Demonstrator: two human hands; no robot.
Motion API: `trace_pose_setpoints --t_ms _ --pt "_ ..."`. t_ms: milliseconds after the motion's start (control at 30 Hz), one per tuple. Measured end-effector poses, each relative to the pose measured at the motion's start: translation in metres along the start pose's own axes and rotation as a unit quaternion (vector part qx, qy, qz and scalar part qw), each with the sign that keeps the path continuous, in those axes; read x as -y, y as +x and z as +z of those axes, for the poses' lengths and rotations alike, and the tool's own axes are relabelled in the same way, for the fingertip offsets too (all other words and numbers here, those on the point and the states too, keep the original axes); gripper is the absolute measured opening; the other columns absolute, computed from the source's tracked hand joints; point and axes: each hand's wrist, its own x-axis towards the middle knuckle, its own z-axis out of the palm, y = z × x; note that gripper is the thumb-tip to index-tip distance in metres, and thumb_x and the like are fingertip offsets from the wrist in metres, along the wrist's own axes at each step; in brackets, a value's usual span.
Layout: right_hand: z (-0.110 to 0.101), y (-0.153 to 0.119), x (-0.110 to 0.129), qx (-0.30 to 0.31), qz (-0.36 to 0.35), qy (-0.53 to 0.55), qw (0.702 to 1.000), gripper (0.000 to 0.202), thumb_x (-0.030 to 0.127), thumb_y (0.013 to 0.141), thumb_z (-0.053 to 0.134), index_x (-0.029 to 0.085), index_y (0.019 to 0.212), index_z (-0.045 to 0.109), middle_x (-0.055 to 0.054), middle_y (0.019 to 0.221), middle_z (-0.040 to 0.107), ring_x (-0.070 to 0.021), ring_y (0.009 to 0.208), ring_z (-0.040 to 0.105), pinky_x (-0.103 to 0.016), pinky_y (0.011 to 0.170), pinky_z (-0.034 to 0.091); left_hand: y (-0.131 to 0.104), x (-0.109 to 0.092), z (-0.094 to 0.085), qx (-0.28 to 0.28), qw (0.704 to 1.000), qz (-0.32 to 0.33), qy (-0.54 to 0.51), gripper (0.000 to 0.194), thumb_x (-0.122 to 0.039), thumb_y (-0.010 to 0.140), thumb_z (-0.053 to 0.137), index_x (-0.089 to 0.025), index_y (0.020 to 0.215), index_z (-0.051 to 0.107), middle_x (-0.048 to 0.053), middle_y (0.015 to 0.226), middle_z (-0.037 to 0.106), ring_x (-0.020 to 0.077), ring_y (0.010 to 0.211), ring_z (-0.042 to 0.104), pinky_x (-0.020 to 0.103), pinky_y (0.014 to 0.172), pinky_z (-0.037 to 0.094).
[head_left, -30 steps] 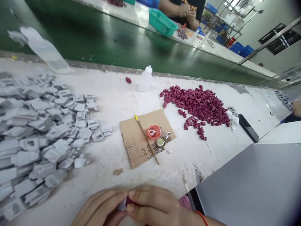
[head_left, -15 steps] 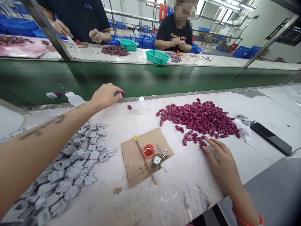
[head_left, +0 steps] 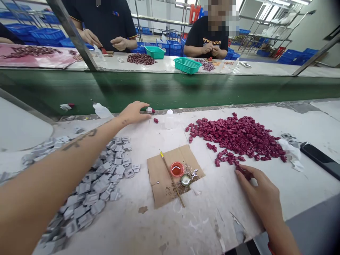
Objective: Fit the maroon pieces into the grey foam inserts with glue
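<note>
My left hand is stretched far forward to the table's back edge, its fingertips at a small grey-and-maroon piece beside the green conveyor belt. One loose maroon piece lies just right of it. My right hand rests on the table at the near edge of a big heap of maroon pieces, fingertips pinching one of them. A pile of grey plastic parts lies under my left forearm.
A cardboard square holds an orange cap, a metal cap and a thin stick. A small white bottle stands behind it. A black phone lies at right. Two people work across the belt with teal baskets.
My hands were together near me a second ago. The left has reached out to the belt's edge and lowered its piece onto the table; the right has gone to the maroon heap.
</note>
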Motion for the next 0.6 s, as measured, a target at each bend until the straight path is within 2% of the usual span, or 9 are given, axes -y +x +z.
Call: trace_pose_setpoints --t_ms 100,200,300,367,433,500,533,600 --pt "-0.004 -0.01 -0.001 -0.014 0.02 0.0 1.0 0.045 0.063 0.095 0.05 0.024 0.098 0.072 -0.006 0.097 0.077 -0.0264 0.088 0.073 -0.038 0.077 0.056 0.014 -0.008 0.01 -0.024 0.999 0.0 -0.02 0.036 -0.04 0.094 0.065 -0.018 0.122 0.061 0.009 0.129 0.063 0.0258 0.116 0.062 0.05 0.1 0.053" --pt "-0.009 -0.016 0.0 -0.053 0.027 0.019 0.998 0.044 0.062 0.094 0.054 0.023 0.1 0.073 -0.008 0.103 0.077 -0.0288 0.096 0.073 -0.041 0.084 0.056 0.033 -0.018 0.015 -0.042 0.998 -0.027 -0.031 0.037 -0.041 0.095 0.062 -0.018 0.124 0.06 0.009 0.127 0.063 0.0251 0.114 0.063 0.049 0.097 0.055" --pt "-0.014 -0.017 0.008 -0.094 0.059 0.058 0.992 0.045 0.063 0.089 0.061 0.021 0.099 0.074 -0.011 0.1 0.077 -0.0312 0.095 0.073 -0.046 0.09 0.056 0.043 -0.028 0.009 -0.025 0.999 -0.036 -0.023 0.041 -0.04 0.093 0.065 -0.018 0.127 0.058 0.01 0.13 0.062 0.0258 0.116 0.063 0.05 0.097 0.055" --pt "-0.019 -0.017 0.015 -0.11 0.129 0.1 0.98 0.051 0.064 0.085 0.066 0.019 0.107 0.075 -0.012 0.1 0.077 -0.0335 0.093 0.074 -0.05 0.09 0.057 0.033 -0.033 -0.004 -0.016 1.0 -0.019 -0.011 0.046 -0.041 0.092 0.066 -0.018 0.131 0.056 0.012 0.136 0.058 0.0272 0.12 0.06 0.051 0.1 0.053" --pt "-0.025 -0.02 0.022 -0.105 0.215 0.146 0.96 0.057 0.064 0.083 0.069 0.02 0.12 0.072 -0.012 0.099 0.077 -0.0358 0.097 0.074 -0.054 0.094 0.056 0.004 -0.037 -0.02 -0.016 1.0 0.022 0.003 0.047 -0.043 0.093 0.064 -0.018 0.131 0.055 0.012 0.137 0.058 0.0271 0.123 0.058 0.051 0.102 0.05" --pt "-0.03 -0.026 0.027 -0.08 0.274 0.217 0.934 0.052 0.059 0.086 0.07 0.024 0.125 0.07 -0.01 0.1 0.078 -0.0361 0.102 0.074 -0.055 0.099 0.055 -0.046 -0.037 -0.033 -0.012 0.997 0.07 0.026 0.037 -0.046 0.095 0.058 -0.019 0.12 0.061 0.008 0.126 0.065 0.025 0.115 0.061 0.045 0.096 0.051" --pt "-0.031 -0.029 0.029 -0.065 0.288 0.265 0.918 0.046 0.055 0.087 0.07 0.026 0.123 0.07 -0.009 0.1 0.078 -0.0352 0.102 0.075 -0.053 0.098 0.057 -0.075 -0.036 -0.035 -0.006 0.995 0.088 0.042 0.031 -0.049 0.095 0.052 -0.022 0.105 0.066 0.005 0.111 0.07 0.0235 0.104 0.064 0.04 0.087 0.051" --pt "-0.031 -0.036 0.037 -0.04 0.285 0.371 0.883 0.03 0.047 0.089 0.073 0.029 0.113 0.073 -0.008 0.1 0.078 -0.0316 0.096 0.077 -0.046 0.088 0.064 -0.135 -0.029 -0.03 -0.003 0.992 0.103 0.067 0.043 -0.059 0.094 0.039 -0.026 0.087 0.066 0.003 0.089 0.071 0.0236 0.079 0.065 0.035 0.065 0.044"
